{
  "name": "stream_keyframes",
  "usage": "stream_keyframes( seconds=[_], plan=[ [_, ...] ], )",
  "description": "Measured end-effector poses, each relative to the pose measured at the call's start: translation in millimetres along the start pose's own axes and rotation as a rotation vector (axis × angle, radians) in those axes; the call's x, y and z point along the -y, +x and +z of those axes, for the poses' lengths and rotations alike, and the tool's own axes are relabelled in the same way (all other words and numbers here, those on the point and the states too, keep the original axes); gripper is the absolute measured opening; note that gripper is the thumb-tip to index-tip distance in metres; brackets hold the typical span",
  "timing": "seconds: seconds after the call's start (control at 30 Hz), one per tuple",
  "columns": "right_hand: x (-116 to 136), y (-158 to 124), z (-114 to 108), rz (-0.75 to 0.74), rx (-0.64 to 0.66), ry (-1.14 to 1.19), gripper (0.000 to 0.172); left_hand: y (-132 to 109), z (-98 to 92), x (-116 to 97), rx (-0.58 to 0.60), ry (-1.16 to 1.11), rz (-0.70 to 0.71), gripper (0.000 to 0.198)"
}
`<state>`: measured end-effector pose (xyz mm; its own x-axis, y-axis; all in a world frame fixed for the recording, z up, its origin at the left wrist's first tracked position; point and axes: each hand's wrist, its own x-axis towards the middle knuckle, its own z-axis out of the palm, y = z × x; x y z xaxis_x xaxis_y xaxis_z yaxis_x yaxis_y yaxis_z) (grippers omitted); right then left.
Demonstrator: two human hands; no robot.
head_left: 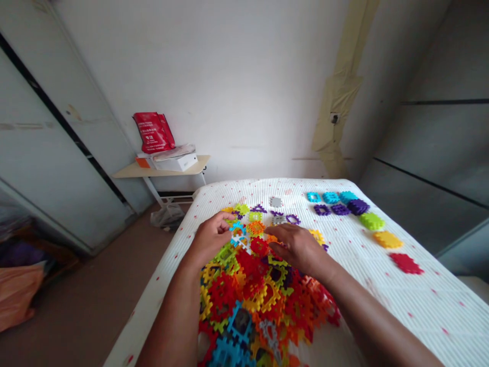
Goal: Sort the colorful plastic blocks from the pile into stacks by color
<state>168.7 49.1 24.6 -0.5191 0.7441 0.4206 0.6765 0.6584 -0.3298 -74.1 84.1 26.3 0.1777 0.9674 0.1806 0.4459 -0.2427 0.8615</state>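
Well, the left hand (pixel 211 237) curls with fingers close together beside a bright blue plastic block (pixel 237 228), any pinch unclear, at the top of a heap of multicoloured interlocking plastic blocks (pixel 248 300). The right hand (pixel 296 248) lies open, fingers loosely spread over the heap, on a white ribbed mattress (pixel 420 306), left of tidy rows of matching blocks (pixel 340 209).

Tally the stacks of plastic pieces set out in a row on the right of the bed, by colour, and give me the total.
Blue stacks: 3
Purple stacks: 3
Green stack: 1
Yellow stack: 1
Red stack: 1
Total: 9
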Motion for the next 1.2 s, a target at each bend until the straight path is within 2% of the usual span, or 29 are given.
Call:
stream_keyframes(
  seconds=[0.13, 0.23, 0.3, 0.43, 0.57, 0.73, 0.87, 1.0, 1.1, 1.2],
  plan=[
    [7, 1, 25, 0.206, -0.072, 0.179, 0.040, -5, 12.7, -17, 0.001, -0.142, 0.049, 0.036],
    [7, 2, 35, 0.277, -0.097, 0.277, 0.038, -7, 22.1, -24, 0.012, -0.169, 0.083, 0.037],
    [5, 2, 34, 0.293, -0.102, 0.336, 0.036, -6, 26.1, -24, -0.026, -0.128, 0.103, 0.036],
    [-2, 0, 20, 0.249, -0.034, 0.411, 0.032, -2, 27.2, -17, -0.135, -0.066, 0.110, 0.035],
    [-7, 0, 11, 0.230, 0.039, 0.411, 0.028, 0, 26.9, -14, -0.097, -0.207, 0.057, 0.032],
    [-7, 2, 14, 0.224, -0.134, 0.422, 0.033, -2, 33.0, -17, -0.021, -0.434, -0.032, 0.027],
    [3, 2, 15, 0.125, -0.263, 0.499, 0.029, -4, 39.0, -21, 0.052, -0.477, -0.048, 0.026],
    [13, 0, 14, 0.073, -0.322, 0.520, 0.024, -5, 42.9, -26, 0.055, -0.488, -0.088, 0.028],
    [13, 0, 18, 0.069, -0.365, 0.433, 0.020, -5, 45.2, -29, 0.025, -0.450, -0.098, 0.030],
    [8, 0, 23, 0.070, -0.397, 0.249, 0.021, -5, 46.8, -32, -0.004, -0.405, -0.070, 0.035]
  ],
)
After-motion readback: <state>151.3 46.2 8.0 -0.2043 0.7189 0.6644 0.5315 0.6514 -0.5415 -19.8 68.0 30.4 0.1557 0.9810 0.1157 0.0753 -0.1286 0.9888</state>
